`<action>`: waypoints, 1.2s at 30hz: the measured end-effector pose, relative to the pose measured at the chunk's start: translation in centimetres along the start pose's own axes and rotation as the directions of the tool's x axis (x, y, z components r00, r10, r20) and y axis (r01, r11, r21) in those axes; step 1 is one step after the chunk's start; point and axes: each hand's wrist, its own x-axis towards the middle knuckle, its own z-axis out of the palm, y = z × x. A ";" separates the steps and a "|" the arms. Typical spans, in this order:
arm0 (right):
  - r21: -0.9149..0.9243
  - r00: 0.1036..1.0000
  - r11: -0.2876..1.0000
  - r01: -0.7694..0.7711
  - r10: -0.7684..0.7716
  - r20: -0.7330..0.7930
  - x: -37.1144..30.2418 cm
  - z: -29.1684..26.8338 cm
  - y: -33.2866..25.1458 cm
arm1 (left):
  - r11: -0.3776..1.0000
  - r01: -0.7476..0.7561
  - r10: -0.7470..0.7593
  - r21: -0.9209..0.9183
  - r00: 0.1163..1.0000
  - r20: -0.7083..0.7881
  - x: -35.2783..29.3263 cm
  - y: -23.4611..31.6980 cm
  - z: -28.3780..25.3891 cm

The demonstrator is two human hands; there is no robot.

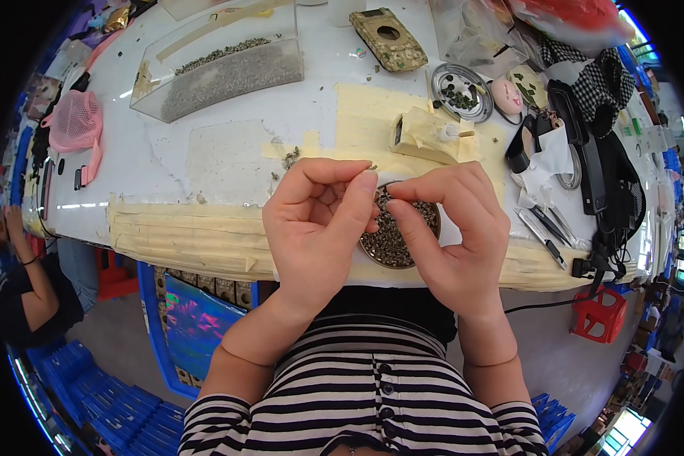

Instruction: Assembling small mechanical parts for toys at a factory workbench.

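My left hand (315, 228) is raised over the table's near edge. Its thumb and index finger pinch a tiny olive-brown part (372, 167), too small to name. Just to the right, my right hand (460, 228) has its thumb and index tips drawn together above a round dish (388, 266). Whatever those tips hold, if anything, cannot be made out. Many tiny grey-brown parts (387, 237) fill the dish, which both hands partly cover. Behind the hands stands a tape-covered block (425, 135) with a white round piece on top.
A camouflage model tank hull (399, 49) lies at the back. Back left is a clear bin (148, 99) of small parts. To the right are a metal dish (475, 112) with dark green pieces, tweezers (558, 220), a knife (541, 237) and black straps (577, 114). A pink mesh fan (76, 121) lies left.
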 end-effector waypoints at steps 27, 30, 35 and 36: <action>-0.337 0.894 0.927 0.164 -0.284 -0.346 0.9 -2.2 1.8 | 1.000 -0.002 0.002 0.020 1.000 0.000 0.0 -0.1 0.0; -0.176 0.916 0.960 0.220 -0.265 -0.301 0.0 -1.2 1.2 | 0.999 0.003 -0.002 0.040 1.000 -0.006 0.0 0.0 0.0; -0.157 0.930 0.958 0.241 -0.274 -0.246 -0.1 -0.3 1.6 | 0.999 0.008 -0.008 0.035 1.000 -0.005 0.0 -0.1 0.0; -0.149 0.931 0.959 0.241 -0.272 -0.243 -0.1 -0.2 1.6 | 0.999 0.007 -0.007 0.032 1.000 -0.005 0.0 -0.1 0.0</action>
